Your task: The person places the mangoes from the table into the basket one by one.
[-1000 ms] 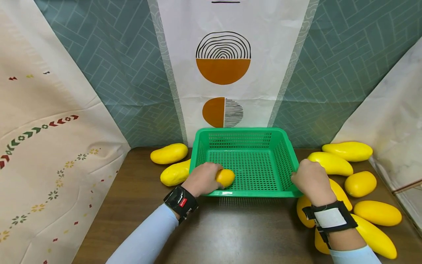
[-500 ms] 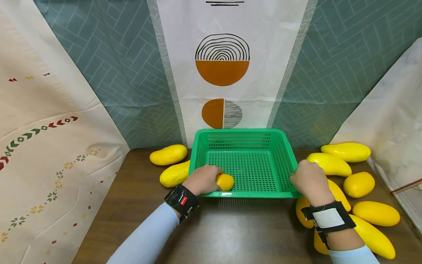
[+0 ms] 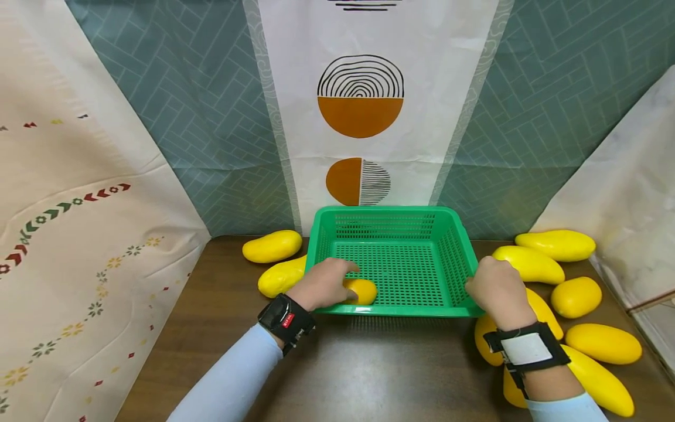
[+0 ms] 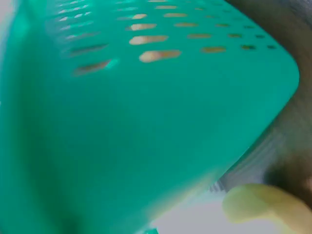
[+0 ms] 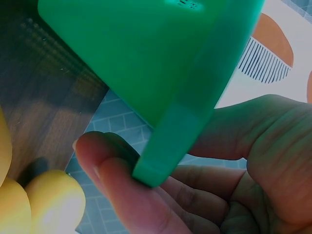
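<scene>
A green plastic basket (image 3: 387, 310) with slotted walls stands on the table. Inside its near left corner lies a yellow mango (image 3: 364, 291). My left hand (image 3: 326, 284) reaches over the rim beside this mango, thumb and fingers spread apart, the thumb still close against it. The basket's wall (image 4: 146, 122) fills most of the left wrist view and hides that hand's fingers. At the near right corner my right hand (image 3: 495, 290) grips the rim. In the right wrist view, its fingers (image 5: 131, 195) curl under the rim (image 5: 168, 146) with the thumb on the opposite side.
Two yellow mangoes (image 3: 271, 246) lie left of the basket, the nearer close to its wall. Several more mangoes (image 3: 603, 344) crowd the brown table (image 3: 369, 375) on the right, some partly under the right forearm. Patterned cloth (image 3: 211, 117) hangs behind.
My left fingers have lifted and spread away from the mango, which stays in the basket's corner. My right hand keeps its grip on the rim.
</scene>
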`<state>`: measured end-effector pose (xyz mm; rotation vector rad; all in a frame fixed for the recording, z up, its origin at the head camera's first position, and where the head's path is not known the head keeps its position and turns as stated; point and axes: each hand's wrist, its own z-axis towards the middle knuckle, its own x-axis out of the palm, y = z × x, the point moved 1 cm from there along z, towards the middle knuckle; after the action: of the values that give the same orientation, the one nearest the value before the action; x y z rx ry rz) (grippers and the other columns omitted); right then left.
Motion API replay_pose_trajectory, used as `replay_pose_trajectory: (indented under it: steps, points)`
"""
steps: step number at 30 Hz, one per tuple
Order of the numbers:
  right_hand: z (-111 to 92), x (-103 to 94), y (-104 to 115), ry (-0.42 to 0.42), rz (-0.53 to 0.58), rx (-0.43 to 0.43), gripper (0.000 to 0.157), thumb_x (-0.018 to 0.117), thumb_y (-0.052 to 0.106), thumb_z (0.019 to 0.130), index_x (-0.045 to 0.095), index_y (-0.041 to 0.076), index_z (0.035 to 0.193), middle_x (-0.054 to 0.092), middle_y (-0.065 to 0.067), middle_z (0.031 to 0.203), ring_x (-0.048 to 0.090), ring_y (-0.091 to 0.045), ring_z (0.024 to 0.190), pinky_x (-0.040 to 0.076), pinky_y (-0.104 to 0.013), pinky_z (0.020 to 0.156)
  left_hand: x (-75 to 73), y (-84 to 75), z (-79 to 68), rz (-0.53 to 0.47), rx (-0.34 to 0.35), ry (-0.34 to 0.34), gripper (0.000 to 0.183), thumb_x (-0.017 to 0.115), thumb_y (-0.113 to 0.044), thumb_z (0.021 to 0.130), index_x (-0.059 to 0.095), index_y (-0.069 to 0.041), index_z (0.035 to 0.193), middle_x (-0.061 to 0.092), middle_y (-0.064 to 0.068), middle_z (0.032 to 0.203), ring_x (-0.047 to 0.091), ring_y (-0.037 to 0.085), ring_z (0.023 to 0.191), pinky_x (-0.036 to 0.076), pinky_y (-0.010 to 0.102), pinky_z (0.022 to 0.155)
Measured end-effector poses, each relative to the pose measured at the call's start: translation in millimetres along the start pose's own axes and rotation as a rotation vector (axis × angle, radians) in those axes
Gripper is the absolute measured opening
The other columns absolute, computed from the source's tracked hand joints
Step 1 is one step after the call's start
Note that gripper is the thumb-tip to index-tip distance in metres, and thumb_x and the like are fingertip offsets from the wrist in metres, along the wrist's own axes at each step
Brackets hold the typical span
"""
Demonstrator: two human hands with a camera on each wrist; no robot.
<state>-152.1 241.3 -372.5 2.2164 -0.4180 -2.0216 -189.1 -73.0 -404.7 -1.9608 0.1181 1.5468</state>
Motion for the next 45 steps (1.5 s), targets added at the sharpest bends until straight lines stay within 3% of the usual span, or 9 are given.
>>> replay_pose_trajectory:
  steps: [4,12,14,17,22,29,38,45]
  points:
    - [1.0,-0.4,-1.0,-0.014,0.002,-0.003,0.023,0.058,0.011,0.081,0.054,-0.002,0.062,0.045,-0.009,0.052,0.047,-0.022,0.045,0.038,-0.025,0.041,-18.9,1.7,-9.2,-0.019,0.029,-0.157,0.046,0.068,-0.036,0.084,0.059,-0.017,0.126,0.061,-0.003,0.126,0.054,0.015,0.119,0.048,0.036,0.097]
    - [1.8,1.4,-1.9,-0.018,-0.005,-0.010,0.022,0.058,0.011,0.080,0.054,-0.002,0.063,0.045,-0.010,0.053,0.047,-0.023,0.046,0.038,-0.026,0.042,-53.4,20.5,-32.3,-0.056,-0.012,-0.621,0.046,0.066,-0.030,0.087,0.056,-0.014,0.129,0.060,0.004,0.123,0.056,0.021,0.113,0.049,0.040,0.093]
    - [1.6,1.8,-1.6,-0.012,-0.003,-0.008,0.022,0.057,0.011,0.080,0.054,-0.003,0.063,0.046,-0.010,0.053,0.047,-0.022,0.046,0.038,-0.025,0.042,-55.4,30.3,-36.5,-0.067,-0.045,-0.692,0.045,0.065,-0.027,0.087,0.056,-0.013,0.129,0.060,0.005,0.123,0.055,0.023,0.113,0.048,0.042,0.093]
    - [1.6,2.1,-1.1,-0.005,0.001,-0.005,0.021,0.057,0.010,0.080,0.054,-0.003,0.063,0.046,-0.009,0.053,0.047,-0.022,0.046,0.038,-0.025,0.042,-53.3,45.8,-42.4,-0.071,-0.099,-0.746,0.042,0.063,-0.023,0.088,0.056,-0.012,0.128,0.059,0.006,0.124,0.053,0.026,0.116,0.046,0.045,0.096]
    - [1.3,1.7,-0.2,0.004,-0.001,0.006,0.020,0.058,0.011,0.080,0.055,-0.003,0.066,0.047,-0.010,0.055,0.048,-0.023,0.047,0.038,-0.026,0.043,-42.5,69.5,-49.3,-0.058,-0.167,-0.714,0.042,0.063,-0.023,0.088,0.056,-0.010,0.128,0.057,0.010,0.126,0.050,0.031,0.117,0.042,0.049,0.098]
    - [0.5,-0.4,-1.1,0.007,-0.011,0.007,0.021,0.058,0.011,0.080,0.055,-0.004,0.065,0.046,-0.010,0.054,0.048,-0.023,0.047,0.038,-0.026,0.043,-19.8,93.6,-50.1,-0.040,-0.279,-0.524,0.065,0.066,-0.041,0.084,0.045,-0.009,0.137,0.045,0.017,0.136,0.041,0.035,0.125,0.038,0.055,0.102]
    - [0.6,1.0,-1.0,0.030,0.003,0.005,0.022,0.059,0.012,0.080,0.055,-0.004,0.067,0.047,-0.010,0.055,0.048,-0.022,0.046,0.038,-0.025,0.043,-4.0,102.6,-50.9,0.055,-0.318,-0.406,0.074,0.069,-0.049,0.079,0.044,-0.011,0.138,0.046,0.018,0.135,0.043,0.039,0.121,0.043,0.059,0.092]
    - [1.5,-5.0,-4.4,0.106,0.038,-0.007,0.023,0.056,0.014,0.080,0.051,0.002,0.062,0.041,-0.005,0.054,0.047,-0.020,0.046,0.037,-0.024,0.042,4.3,106.2,-50.2,0.068,-0.348,-0.347,0.074,0.070,-0.050,0.078,0.045,-0.011,0.137,0.048,0.017,0.131,0.046,0.035,0.110,0.047,0.052,0.084]
